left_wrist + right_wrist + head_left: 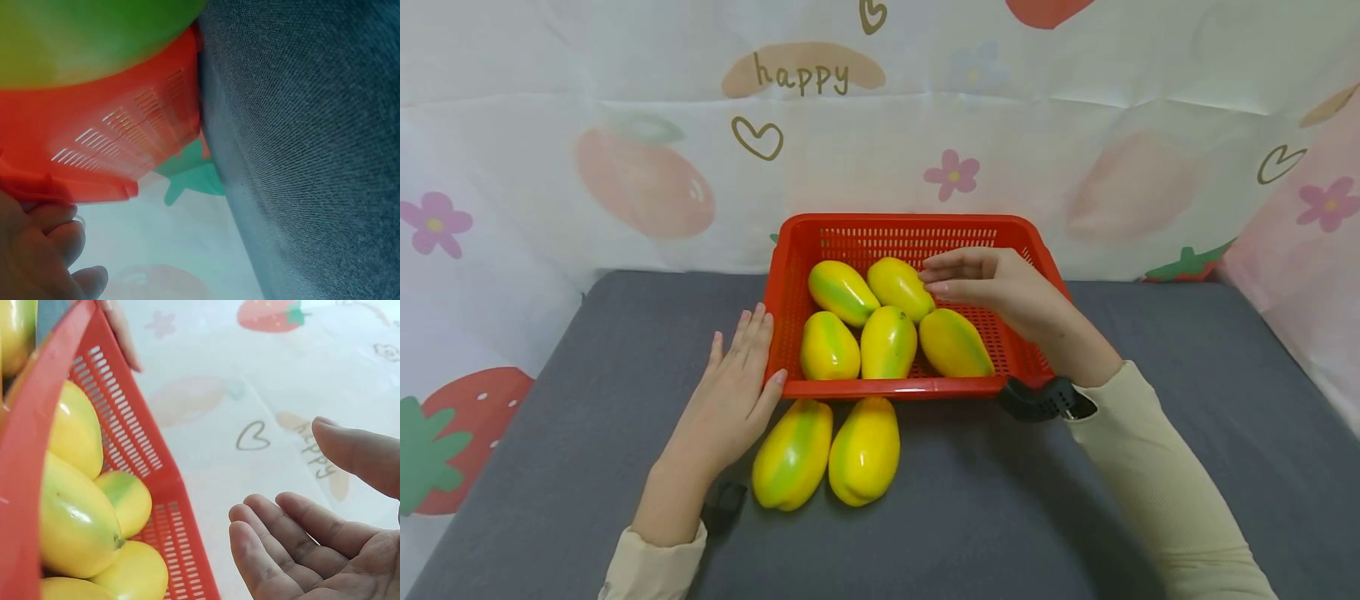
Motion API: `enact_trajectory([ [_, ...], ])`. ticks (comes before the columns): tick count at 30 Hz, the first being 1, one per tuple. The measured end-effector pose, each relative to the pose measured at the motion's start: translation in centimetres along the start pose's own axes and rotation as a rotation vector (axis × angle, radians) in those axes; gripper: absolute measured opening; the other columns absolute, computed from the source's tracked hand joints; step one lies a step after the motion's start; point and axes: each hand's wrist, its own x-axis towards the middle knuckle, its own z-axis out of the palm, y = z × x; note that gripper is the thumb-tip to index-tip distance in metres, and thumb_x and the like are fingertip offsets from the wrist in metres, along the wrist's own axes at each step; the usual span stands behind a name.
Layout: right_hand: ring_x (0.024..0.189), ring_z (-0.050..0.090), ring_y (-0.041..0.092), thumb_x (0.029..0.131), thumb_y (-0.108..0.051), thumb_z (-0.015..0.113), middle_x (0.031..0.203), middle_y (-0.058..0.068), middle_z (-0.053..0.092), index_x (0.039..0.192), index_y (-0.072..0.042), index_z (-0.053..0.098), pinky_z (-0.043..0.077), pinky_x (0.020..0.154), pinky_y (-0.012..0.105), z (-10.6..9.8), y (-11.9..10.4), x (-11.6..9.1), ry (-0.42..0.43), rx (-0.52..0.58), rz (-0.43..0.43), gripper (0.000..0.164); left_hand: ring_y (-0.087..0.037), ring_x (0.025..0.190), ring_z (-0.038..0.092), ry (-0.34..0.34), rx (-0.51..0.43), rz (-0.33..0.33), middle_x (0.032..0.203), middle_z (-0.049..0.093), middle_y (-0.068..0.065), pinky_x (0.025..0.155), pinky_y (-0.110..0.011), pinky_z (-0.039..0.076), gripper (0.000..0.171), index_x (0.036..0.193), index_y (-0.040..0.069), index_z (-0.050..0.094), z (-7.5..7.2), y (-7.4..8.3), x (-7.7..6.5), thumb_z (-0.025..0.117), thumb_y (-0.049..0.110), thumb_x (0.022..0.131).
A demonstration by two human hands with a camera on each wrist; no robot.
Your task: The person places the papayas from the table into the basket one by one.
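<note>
Lying between straight-fingered left grip point(730, 400) and parted right grip point(1011, 292), yellow fruits point(889, 343) in basket point(925, 387)

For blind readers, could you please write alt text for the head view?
A person's right hand is over a red basket of five yellow-green fruits; the left hand is at its left edge. Two more lie in front.

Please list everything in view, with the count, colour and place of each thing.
Basket: 1, red, on the table
Inner fruits: 5, yellow-green, in the basket
Outer fruits: 2, yellow-green, on the table at the basket's near side
Table: 1, grey, under the basket
Backdrop: 1, mostly white with coloured prints, behind the table
Sleeves: 2, cream, on the forearms
Wrist straps: 2, black, one per wrist
Left hand: 1, bare, at the basket's left rim
Right hand: 1, bare, above the basket's right part
</note>
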Motion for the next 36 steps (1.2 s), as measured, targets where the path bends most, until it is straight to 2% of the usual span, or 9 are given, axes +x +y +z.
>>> enact_trajectory([
  [6,0.108,0.059,0.02,0.09,-0.017,0.064,0.12,0.011,0.062,0.128,0.0,0.054,0.045,0.097,0.038,0.1,0.1,-1.6,-0.027,0.008,-0.036,0.043,-0.031,0.143,0.006,0.019,0.001,0.01,0.156,0.01,-0.016,0.111,-0.057,0.006,0.068,0.15,-0.001,0.01,0.2,-0.1,-0.1,0.045,0.027,0.098],
  [15,0.108,0.06,0.024,0.09,-0.008,0.062,0.12,0.017,0.06,0.128,0.007,0.052,0.049,0.091,0.033,0.6,0.6,-3.6,-0.081,0.035,-0.123,0.042,-0.031,0.143,0.006,0.023,-0.001,0.007,0.156,0.01,-0.016,0.111,-0.057,0.005,0.068,0.15,-0.001,0.011,0.2,-0.2,-0.1,0.045,0.027,0.098],
  [19,0.109,0.058,0.028,0.089,-0.008,0.062,0.121,0.019,0.059,0.128,0.007,0.051,0.049,0.091,0.035,0.8,1.0,-4.4,-0.103,0.043,-0.134,0.043,-0.03,0.143,0.006,0.027,0.002,0.011,0.156,0.01,-0.017,0.111,-0.057,0.006,0.068,0.15,-0.001,0.011,0.3,-0.2,-0.1,0.046,0.026,0.098],
  [26,0.113,0.055,0.029,0.089,-0.01,0.064,0.122,0.016,0.06,0.129,0.0,0.054,0.05,0.089,0.034,1.3,1.6,-5.7,-0.13,0.047,-0.129,0.043,-0.031,0.143,0.006,0.022,0.005,0.006,0.156,0.01,-0.017,0.111,-0.057,0.006,0.068,0.15,-0.002,0.011,0.3,-0.2,-0.1,0.045,0.027,0.098],
  [32,0.114,0.054,0.034,0.088,-0.007,0.064,0.122,0.018,0.06,0.128,0.003,0.054,0.05,0.09,0.034,1.9,2.0,-6.6,-0.164,0.081,-0.155,0.042,-0.03,0.143,0.006,0.024,0.001,0.011,0.156,0.01,-0.016,0.111,-0.057,0.005,0.068,0.15,-0.002,0.011,0.3,-0.1,-0.1,0.045,0.027,0.098],
  [36,0.112,0.057,0.03,0.088,-0.006,0.065,0.121,0.018,0.06,0.127,0.004,0.053,0.051,0.088,0.035,2.5,2.1,-7.2,-0.179,0.102,-0.151,0.042,-0.03,0.143,0.006,0.024,-0.002,0.012,0.156,0.009,-0.016,0.112,-0.056,0.004,0.068,0.15,-0.002,0.011,0.3,-0.1,-0.1,0.045,0.027,0.098],
])
